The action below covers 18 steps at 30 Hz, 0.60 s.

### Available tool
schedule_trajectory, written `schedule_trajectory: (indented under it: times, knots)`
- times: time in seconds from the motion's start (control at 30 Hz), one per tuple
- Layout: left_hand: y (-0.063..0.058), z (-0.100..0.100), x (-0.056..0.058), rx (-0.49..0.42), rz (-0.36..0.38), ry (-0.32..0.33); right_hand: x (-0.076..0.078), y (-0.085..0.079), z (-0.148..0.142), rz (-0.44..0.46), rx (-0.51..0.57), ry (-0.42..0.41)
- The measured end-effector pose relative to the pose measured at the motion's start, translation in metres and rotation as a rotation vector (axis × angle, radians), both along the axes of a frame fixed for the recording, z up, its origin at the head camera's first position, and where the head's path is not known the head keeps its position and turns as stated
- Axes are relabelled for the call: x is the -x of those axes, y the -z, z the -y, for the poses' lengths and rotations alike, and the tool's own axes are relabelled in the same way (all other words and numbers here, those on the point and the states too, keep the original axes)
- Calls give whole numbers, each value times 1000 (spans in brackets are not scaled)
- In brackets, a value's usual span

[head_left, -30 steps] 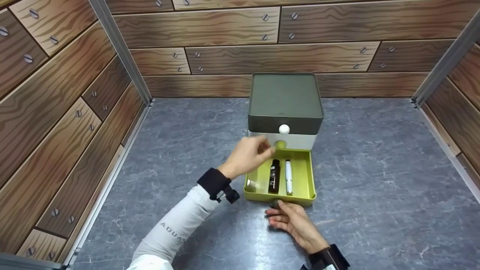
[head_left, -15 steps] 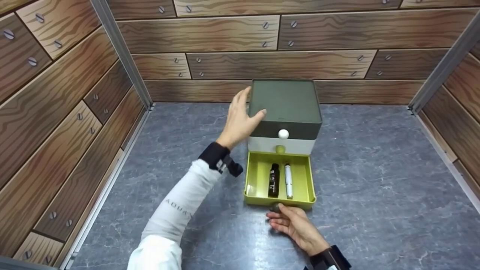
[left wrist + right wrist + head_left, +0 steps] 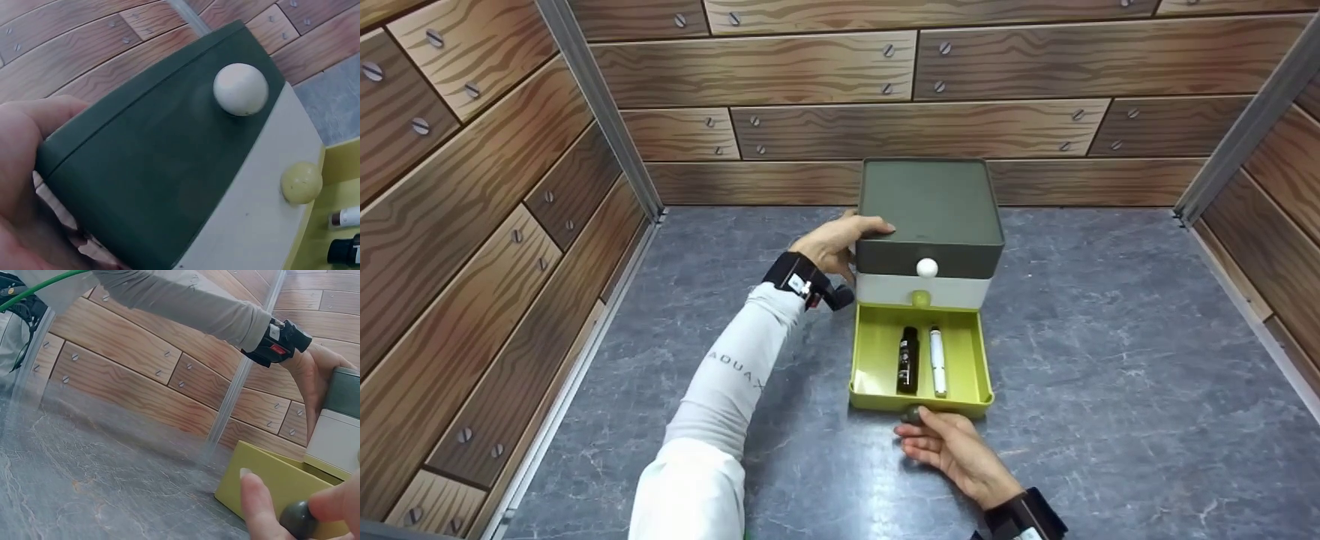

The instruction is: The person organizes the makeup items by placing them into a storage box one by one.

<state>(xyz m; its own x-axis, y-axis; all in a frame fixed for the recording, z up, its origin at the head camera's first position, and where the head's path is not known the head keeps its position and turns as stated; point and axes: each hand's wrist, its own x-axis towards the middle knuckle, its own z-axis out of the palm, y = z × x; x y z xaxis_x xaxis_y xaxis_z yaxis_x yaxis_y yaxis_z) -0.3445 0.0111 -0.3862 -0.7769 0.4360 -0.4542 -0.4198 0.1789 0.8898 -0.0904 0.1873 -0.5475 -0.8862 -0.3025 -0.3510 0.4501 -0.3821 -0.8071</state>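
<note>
A small stacked drawer box [image 3: 930, 199] has a dark green top tier and a white tier below. Its yellow-green bottom drawer [image 3: 874, 349] is pulled out toward me. My left hand [image 3: 834, 241] grips the box's left side, thumb over the top edge and fingers down the side, partly hidden. My right hand [image 3: 964, 457] pinches the drawer's dark round knob [image 3: 298, 520] between thumb and finger. Inside the drawer lie a dark bottle [image 3: 908, 360] with a black cap and a slim white pen-like tube [image 3: 937, 361], side by side.
A white knob [image 3: 241, 89] sticks out from the dark green tier and a yellow-green knob [image 3: 301, 183] from the white one. The grey marbled tabletop [image 3: 1110, 360] is bounded by wood-patterned walls [image 3: 817, 127] at the back and sides.
My left hand has moved from over the open drawer up to the box's left side and taken hold there. My right hand stays at the dark knob; the drawer remains out.
</note>
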Motion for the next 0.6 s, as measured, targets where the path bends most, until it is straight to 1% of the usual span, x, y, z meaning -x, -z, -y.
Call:
schedule_trajectory:
  times: [0.17, 0.4, 0.6]
  knots:
    - [2, 3, 3, -27, 33, 40, 3, 0, -1, -4, -1, -8]
    - [4, 6, 3, -78, 26, 15, 5, 1, 0, 7, -8, 3]
    - [6, 5, 2, -74, 6, 9, 6, -2, -1, 13, 8, 5]
